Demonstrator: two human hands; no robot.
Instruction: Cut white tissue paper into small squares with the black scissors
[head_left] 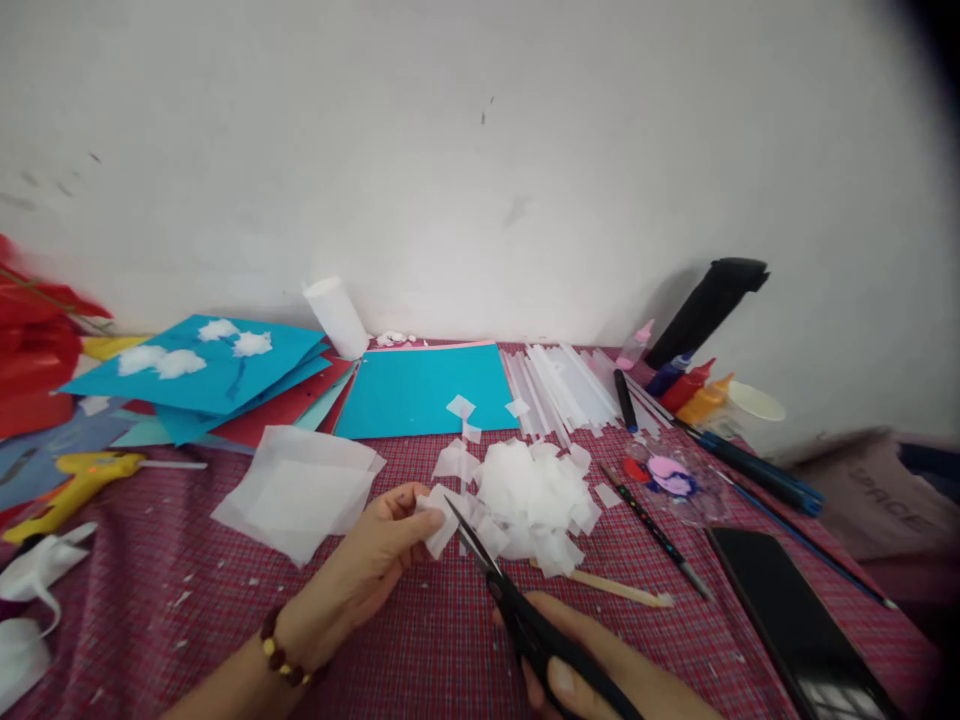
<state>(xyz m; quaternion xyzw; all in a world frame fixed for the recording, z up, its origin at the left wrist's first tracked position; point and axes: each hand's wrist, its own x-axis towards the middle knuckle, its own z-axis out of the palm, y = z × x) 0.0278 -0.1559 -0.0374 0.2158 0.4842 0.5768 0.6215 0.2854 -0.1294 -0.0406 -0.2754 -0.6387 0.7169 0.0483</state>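
My left hand (401, 535) pinches a small white paper piece (442, 522) between thumb and fingers. In my right hand (581, 645) is a pair of black-handled scissors (517, 600), its tips at the edge of that paper. Whether the blades are parted is hard to make out. Just beyond the scissors lies a heap of small cut white paper pieces (536, 495), with a few loose ones scattered around it. Larger sheets of thin white paper (300, 490) lie to the left of my left hand.
Blue card (431, 390) lies at the back, beside white strips (574, 390). On the left are a yellow glue gun (82, 480) and stacked blue sheets (225, 370) with white tufts. To the right are a paintbrush (660, 535), a phone (802, 620) and paint bottles (686, 390).
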